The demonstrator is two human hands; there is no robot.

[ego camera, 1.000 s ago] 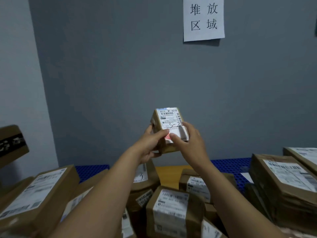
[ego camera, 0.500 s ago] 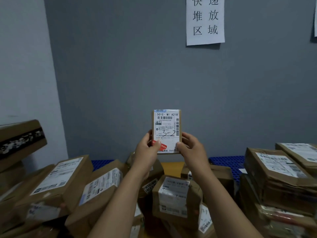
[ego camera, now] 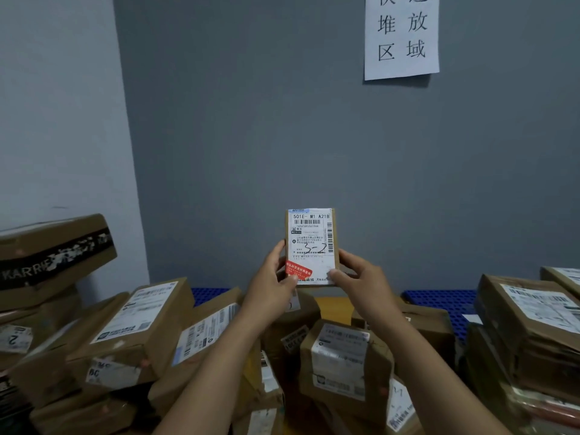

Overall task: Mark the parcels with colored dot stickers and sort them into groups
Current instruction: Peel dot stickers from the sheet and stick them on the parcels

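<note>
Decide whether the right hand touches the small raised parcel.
Touching. The head view shows the right hand pinching the small parcel at its lower right corner, thumb pressed on its front face, fingers against its side edge.

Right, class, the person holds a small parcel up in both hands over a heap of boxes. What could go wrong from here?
1. The left hand and right hand pinch the small parcel only at its lower corners, so it might slip into the heaped cardboard boxes below.
2. No dot sticker shows on its shipping label, so it could get sorted unmarked.
</note>
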